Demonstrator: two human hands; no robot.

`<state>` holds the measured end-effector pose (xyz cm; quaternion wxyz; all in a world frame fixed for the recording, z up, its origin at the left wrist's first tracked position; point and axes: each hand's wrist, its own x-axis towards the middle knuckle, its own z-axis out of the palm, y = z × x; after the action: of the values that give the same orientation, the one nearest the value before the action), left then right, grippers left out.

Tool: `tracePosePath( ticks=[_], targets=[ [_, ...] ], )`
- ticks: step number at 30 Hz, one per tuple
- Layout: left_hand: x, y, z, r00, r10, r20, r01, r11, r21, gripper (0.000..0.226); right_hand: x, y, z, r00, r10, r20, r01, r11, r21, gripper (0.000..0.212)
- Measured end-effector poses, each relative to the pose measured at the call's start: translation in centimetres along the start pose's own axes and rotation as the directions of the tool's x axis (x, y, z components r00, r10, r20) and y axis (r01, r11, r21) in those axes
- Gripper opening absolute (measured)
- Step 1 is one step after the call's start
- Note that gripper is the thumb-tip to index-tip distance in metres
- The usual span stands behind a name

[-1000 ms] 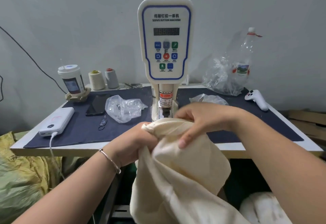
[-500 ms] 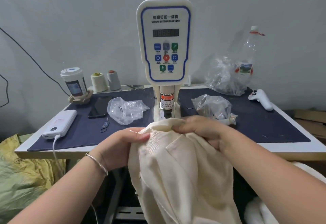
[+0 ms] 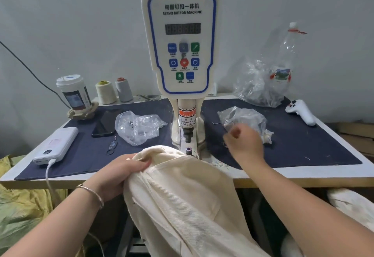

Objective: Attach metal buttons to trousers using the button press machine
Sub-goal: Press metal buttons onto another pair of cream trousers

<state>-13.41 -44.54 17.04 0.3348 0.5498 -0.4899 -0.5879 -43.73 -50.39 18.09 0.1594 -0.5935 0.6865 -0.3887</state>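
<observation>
Left hand (image 3: pixel 119 172) grips the cream trousers (image 3: pixel 182 192) at their bunched top edge, just short of the lower die (image 3: pixel 188 149) of the servo button machine (image 3: pixel 180 40); right hand (image 3: pixel 243 143), fingers curled, perhaps pinching a button, at 3 o'clock beside the plastic bag (image 3: pixel 242 120). Risk: one-handed hold lets the cloth sag off the die, misplacing the button

Small garment workshop, button-fixing station

A servo button machine (image 3: pixel 180 40) stands mid-frame on a tabletop (image 3: pixel 334 172) with a dark blue mat (image 3: pixel 293 141); thread cones (image 3: pixel 106 92) sit at upper left, plastic bags of small metal parts (image 3: pixel 137 126) lie beside the machine, and cream trousers (image 3: pixel 182 196) drape over the front edge.
</observation>
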Motion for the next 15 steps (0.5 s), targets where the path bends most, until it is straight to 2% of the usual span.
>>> tracePosePath(
  ticks=[2, 3, 6, 9, 12, 13, 15],
  targets=[
    [0.9, -0.1, 0.6, 0.990, 0.034, -0.140, -0.019, 0.994, 0.104, 0.036, 1.5, 2.5, -0.7, 0.985, -0.007, -0.172, -0.010, 0.995, -0.098, 0.018],
    [1.5, -0.1, 1.0, 0.973, 0.060, -0.224, -0.021, 0.985, 0.169, 0.038, 2.5, 3.6, -0.8, 0.984, -0.020, -0.179, -0.010, 0.986, -0.166, 0.021],
    [3.1, 0.0, 1.9, 0.893, 0.195, -0.407, 0.003, 0.899, 0.438, 0.048, 5.4, 5.7, -0.5, 1.000, 0.016, 0.004, -0.013, 0.929, -0.370, 0.032],
    [3.7, -0.1, 2.1, 0.870, 0.345, -0.352, -0.008, 0.724, 0.690, 0.031, 7.4, 6.2, 0.3, 0.988, 0.045, 0.146, 0.025, 0.895, -0.445, 0.036],
    [4.1, -1.5, 1.6, 0.873, 0.418, -0.251, -0.012, 0.533, 0.846, 0.036, 8.7, 6.1, 0.8, 0.982, 0.056, 0.183, 0.036, 0.885, -0.464, 0.025],
    [4.4, -2.0, 1.4, 0.867, 0.440, -0.231, -0.021, 0.498, 0.867, 0.036, 9.0, 6.1, 0.9, 0.980, 0.059, 0.191, 0.040, 0.878, -0.477, 0.018],
    [4.8, -2.4, 1.1, 0.861, 0.458, -0.221, -0.051, 0.511, 0.858, 0.037, 9.2, 6.3, 1.2, 0.982, 0.055, 0.181, 0.042, 0.869, -0.493, 0.010]
  ],
)
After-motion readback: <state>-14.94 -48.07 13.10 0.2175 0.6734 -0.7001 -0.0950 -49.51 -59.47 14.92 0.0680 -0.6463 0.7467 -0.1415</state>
